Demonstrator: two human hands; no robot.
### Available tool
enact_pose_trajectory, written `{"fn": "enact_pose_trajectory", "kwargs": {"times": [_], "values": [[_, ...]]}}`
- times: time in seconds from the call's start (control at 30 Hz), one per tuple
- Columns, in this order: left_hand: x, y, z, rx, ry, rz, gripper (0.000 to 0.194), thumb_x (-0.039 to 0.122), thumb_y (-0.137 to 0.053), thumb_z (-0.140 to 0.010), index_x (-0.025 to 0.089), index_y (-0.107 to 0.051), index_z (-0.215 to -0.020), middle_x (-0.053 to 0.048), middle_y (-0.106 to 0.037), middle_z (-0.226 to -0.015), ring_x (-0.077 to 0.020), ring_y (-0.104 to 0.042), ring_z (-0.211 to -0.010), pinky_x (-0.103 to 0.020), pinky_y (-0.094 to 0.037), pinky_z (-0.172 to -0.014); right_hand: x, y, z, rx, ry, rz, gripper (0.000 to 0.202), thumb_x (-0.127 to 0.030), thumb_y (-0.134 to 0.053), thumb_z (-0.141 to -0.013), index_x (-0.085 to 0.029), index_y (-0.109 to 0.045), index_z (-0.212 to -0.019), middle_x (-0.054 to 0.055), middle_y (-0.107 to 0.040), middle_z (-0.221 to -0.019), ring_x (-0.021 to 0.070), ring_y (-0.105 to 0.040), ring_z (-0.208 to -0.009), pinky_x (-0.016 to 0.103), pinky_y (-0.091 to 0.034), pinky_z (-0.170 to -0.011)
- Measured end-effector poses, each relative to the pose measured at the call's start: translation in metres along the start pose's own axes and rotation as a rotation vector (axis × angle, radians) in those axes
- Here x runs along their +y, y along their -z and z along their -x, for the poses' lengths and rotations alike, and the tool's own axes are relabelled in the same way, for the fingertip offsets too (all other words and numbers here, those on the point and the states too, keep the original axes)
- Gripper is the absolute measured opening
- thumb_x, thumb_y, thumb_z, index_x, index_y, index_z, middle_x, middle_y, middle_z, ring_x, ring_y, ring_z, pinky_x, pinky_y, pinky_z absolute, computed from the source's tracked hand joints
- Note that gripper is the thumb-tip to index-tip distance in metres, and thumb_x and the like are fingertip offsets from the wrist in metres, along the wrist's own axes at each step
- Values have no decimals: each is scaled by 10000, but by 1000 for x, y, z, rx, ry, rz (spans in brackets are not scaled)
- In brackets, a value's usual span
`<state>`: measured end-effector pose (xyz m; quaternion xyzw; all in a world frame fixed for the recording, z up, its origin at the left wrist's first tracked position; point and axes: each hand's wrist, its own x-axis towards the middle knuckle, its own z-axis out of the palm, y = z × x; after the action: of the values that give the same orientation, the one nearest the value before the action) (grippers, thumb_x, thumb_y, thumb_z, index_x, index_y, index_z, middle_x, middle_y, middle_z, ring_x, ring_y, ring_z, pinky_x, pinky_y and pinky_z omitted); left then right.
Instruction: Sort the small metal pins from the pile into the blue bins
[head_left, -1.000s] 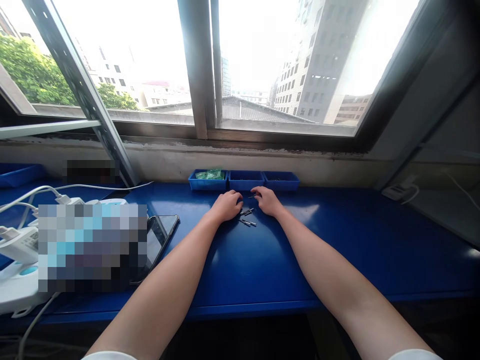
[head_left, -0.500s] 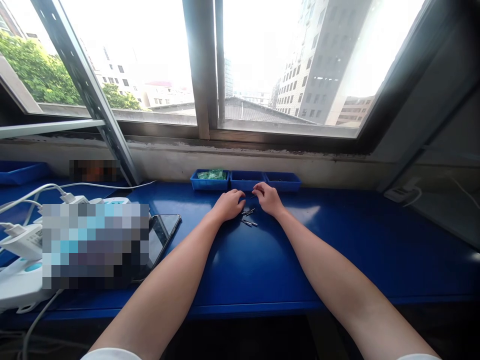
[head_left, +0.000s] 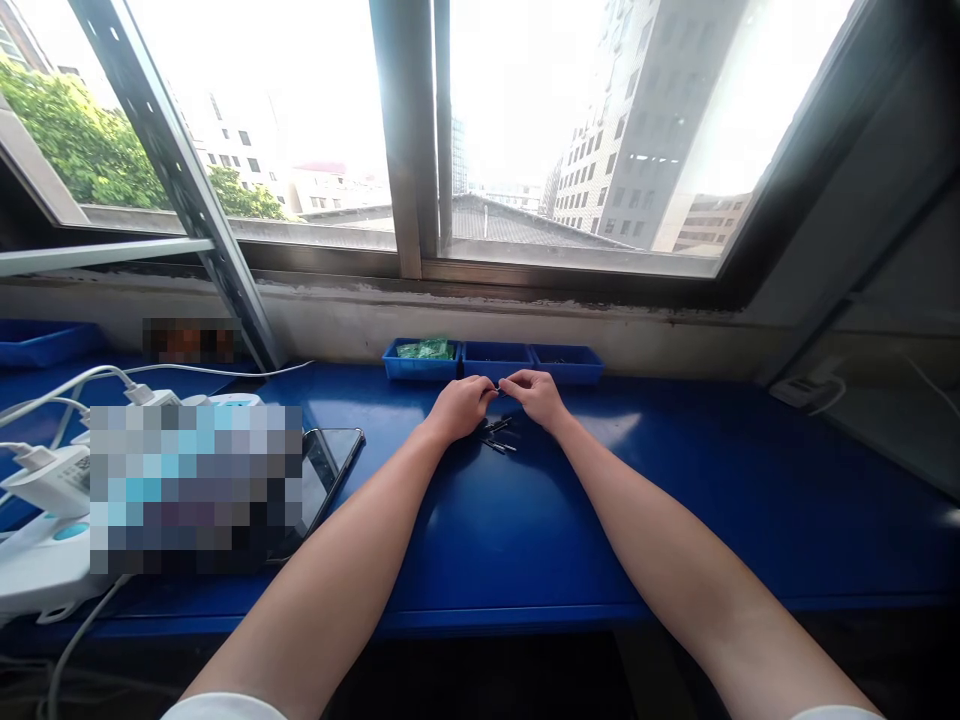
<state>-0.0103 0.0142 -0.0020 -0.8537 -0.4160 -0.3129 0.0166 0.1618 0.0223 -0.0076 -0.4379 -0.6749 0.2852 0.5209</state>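
Observation:
My left hand [head_left: 462, 409] and my right hand [head_left: 534, 394] meet fingertip to fingertip above the blue table. Each is closed in a pinch on a small dark rod [head_left: 498, 389], which the fingers mostly cover. Just below them, several thin dark rods [head_left: 499, 446] with silvery parts lie in a loose group on the tabletop. Their exact kind is too small to tell.
Behind my hands, three blue bins stand in a row: the left bin [head_left: 420, 368] holds green packets [head_left: 425, 349], the middle bin [head_left: 496, 366] and right bin [head_left: 568, 368] hold small dark pieces. A phone [head_left: 330, 465] and white power strip [head_left: 45, 570] with cables lie left.
My right hand has moved slightly left with the small rod, and my left fingers have closed on it. The hands were apart before. The loose rods stay on the table.

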Motion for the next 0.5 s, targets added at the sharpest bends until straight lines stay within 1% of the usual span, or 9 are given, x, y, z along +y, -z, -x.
{"fn": "enact_pose_trajectory", "kwargs": {"times": [0.07, 0.13, 0.23, 0.3, 0.4, 0.5], "values": [[1, 1, 0, 6, 30, -35, 210, 283, -443, -896, 181, -626, -912, -61, -663, -901, -204, -613, -822, -293, -446, -723, 0, 2, 1, 15, 51, 81, 257, -421, -669, -670, -172, -668, -729, 36, -673, -719, 162, -602, -670, 281, -470, -643], [2, 3, -1, 9, 64, -61, 204, 273, -438, -898, 180, -619, -908, -61, -663, -905, -206, -612, -824, -297, -443, -719, -1, 4, 2, 8, 91, 147, 221, -388, -665, -679, -175, -674, -735, 37, -677, -732, 162, -607, -683, 283, -471, -656], [3, 5, -1, 4, 113, -72, 201, 256, -427, -902, 182, -614, -909, -60, -663, -915, -206, -612, -835, -297, -440, -718, -3, 5, 4, -35, 119, 143, 207, -361, -663, -682, -171, -688, -760, 41, -683, -742, 160, -613, -692, 271, -467, -647], [3, 6, -1, -3, 133, -68, 198, 248, -427, -901, 184, -614, -911, -59, -664, -925, -205, -613, -846, -294, -441, -724, -5, 6, 5, -72, 112, 113, 216, -360, -673, -668, -166, -696, -760, 41, -683, -733, 155, -608, -672, 259, -460, -616], [1, 6, -1, -6, 142, -60, 199, 249, -427, -902, 188, -615, -914, -55, -666, -934, -204, -613, -858, -292, -444, -737, -7, 8, 6, -113, 70, 108, 228, -382, -684, -648, -162, -703, -702, 28, -665, -656, 139, -570, -584, 246, -428, -541], [0, 4, -1, -7, 134, -44, 225, 281, -409, -912, 193, -609, -968, -55, -666, -967, -205, -613, -891, -293, -448, -766, -8, 9, 7, -104, 52, 130, 239, -400, -681, -644, -165, -712, -679, 20, -660, -620, 137, -556, -551, 248, -415, -525]]}}
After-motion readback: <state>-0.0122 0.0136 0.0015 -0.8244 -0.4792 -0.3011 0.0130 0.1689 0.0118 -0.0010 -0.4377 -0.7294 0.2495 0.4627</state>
